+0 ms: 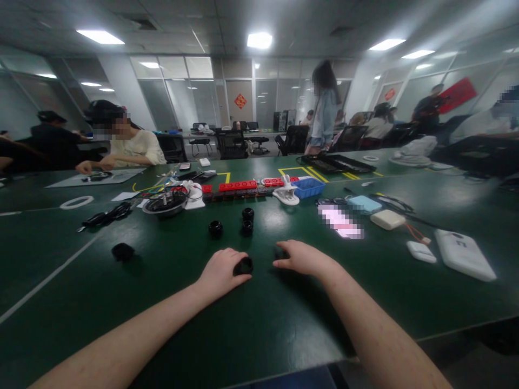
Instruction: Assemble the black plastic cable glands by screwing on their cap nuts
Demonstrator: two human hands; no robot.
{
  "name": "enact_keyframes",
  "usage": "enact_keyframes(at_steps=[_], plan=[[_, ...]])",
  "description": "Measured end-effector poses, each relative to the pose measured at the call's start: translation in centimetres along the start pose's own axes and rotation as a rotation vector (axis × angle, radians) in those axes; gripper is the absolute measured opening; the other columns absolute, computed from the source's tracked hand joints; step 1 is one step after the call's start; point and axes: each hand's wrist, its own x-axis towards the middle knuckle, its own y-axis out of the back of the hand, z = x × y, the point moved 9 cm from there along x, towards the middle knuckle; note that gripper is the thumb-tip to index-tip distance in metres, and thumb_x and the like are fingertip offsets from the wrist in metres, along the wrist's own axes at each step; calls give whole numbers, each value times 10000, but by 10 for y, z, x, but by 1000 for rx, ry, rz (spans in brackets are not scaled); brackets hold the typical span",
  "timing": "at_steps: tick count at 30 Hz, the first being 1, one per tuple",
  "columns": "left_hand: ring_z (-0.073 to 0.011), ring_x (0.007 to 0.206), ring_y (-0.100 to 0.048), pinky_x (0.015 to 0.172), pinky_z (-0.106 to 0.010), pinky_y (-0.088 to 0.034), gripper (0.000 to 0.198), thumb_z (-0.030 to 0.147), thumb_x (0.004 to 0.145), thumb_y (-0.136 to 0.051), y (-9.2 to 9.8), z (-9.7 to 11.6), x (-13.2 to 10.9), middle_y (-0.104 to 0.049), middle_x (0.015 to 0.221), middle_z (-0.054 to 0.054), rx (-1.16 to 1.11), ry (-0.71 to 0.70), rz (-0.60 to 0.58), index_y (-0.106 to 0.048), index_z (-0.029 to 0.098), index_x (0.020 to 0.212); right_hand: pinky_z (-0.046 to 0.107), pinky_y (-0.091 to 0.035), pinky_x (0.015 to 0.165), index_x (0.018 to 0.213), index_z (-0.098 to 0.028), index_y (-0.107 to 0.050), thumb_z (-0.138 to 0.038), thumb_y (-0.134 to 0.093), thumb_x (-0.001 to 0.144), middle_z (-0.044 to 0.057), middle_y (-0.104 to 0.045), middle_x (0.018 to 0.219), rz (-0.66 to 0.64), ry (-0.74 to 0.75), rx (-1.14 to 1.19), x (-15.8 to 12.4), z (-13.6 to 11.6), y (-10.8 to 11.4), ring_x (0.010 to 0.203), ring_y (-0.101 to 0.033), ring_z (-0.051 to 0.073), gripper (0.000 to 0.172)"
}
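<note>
My left hand (224, 272) is closed round a black ring-like piece (245, 266) on the green table, its opening facing right. Across a small gap, my right hand (299, 257) holds another dark piece (279, 252) between thumb and fingers, mostly hidden by the hand. Beyond my left hand stand more black pieces: one alone (215, 228), and two close together, one (247, 227) in front of the other (248, 214). A further black piece (122, 252) lies apart on the left.
Farther back are a bowl of cables (165, 202), red blocks (237, 185), a white clamp (287, 194) and a blue basket (311, 187). At right lie a phone-like blurred item, a beige box (387, 219) and a white power bank (464, 254). A person works at the far left.
</note>
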Motion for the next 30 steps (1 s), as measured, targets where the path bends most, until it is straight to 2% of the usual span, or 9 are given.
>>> enact_keyframes(at_steps=[11,17,20,22,24,25,27,29,30], plan=[[-247,1004,-499,837,-359,-426,487,526,695,-570,25,-84,-53,-556,1075,-69,109,325,-46,-572,218,1072,291,-404,845,1236,-143,-466,-458,-555,754,133,-535,1152,14,1,-19,3,-1,-3,1009,-530,254,582],[-252,977,-514,778,-332,-438,477,513,673,-578,37,-98,-67,-564,1045,-63,183,379,-70,-586,226,1053,285,-405,838,1211,-158,-490,-475,-541,759,121,-533,1140,25,16,-11,7,0,-6,990,-535,245,555],[-238,896,-552,706,-312,-443,469,498,657,-602,54,-100,-65,-595,964,-48,208,390,-82,-572,231,1041,289,-402,848,1209,-157,-493,-475,-527,767,122,-528,1142,28,16,-12,9,1,-8,996,-529,244,546],[-228,853,-568,673,-301,-438,468,536,674,-582,81,-101,-62,-606,947,-36,219,387,3,-555,232,1028,302,-395,865,1210,-148,-491,-474,-515,775,130,-520,1148,28,13,-15,10,2,-9,1010,-518,250,544],[-208,737,-574,599,-278,-425,495,569,680,-567,116,-113,-64,-603,848,-29,255,460,135,-537,215,1026,310,-390,877,1214,-135,-486,-464,-507,783,140,-510,1155,25,15,-17,12,2,-11,1017,-513,253,542],[-197,666,-565,563,-272,-414,530,578,668,-576,135,-124,-69,-594,782,-22,272,533,228,-524,197,1033,312,-388,881,1216,-129,-483,-457,-505,786,144,-503,1161,22,17,-18,13,2,-12,1019,-512,254,541],[-186,655,-556,570,-269,-416,545,549,672,-597,166,-148,-81,-587,774,-23,225,630,416,-500,163,1043,313,-387,885,1217,-122,-481,-446,-502,791,151,-490,1172,17,21,-18,15,1,-13,1028,-505,255,536],[-189,722,-565,657,-294,-436,571,493,619,-674,184,-178,-101,-598,841,-32,77,710,629,-487,154,1039,314,-391,882,1217,-117,-479,-437,-495,796,155,-485,1174,11,21,-19,17,1,-14,1029,-503,255,529],[-183,742,-570,699,-302,-440,564,432,582,-722,188,-198,-115,-604,872,-31,-55,773,746,-492,158,1018,313,-397,876,1216,-115,-479,-434,-488,800,155,-488,1168,9,21,-18,17,1,-14,1020,-508,251,524]])
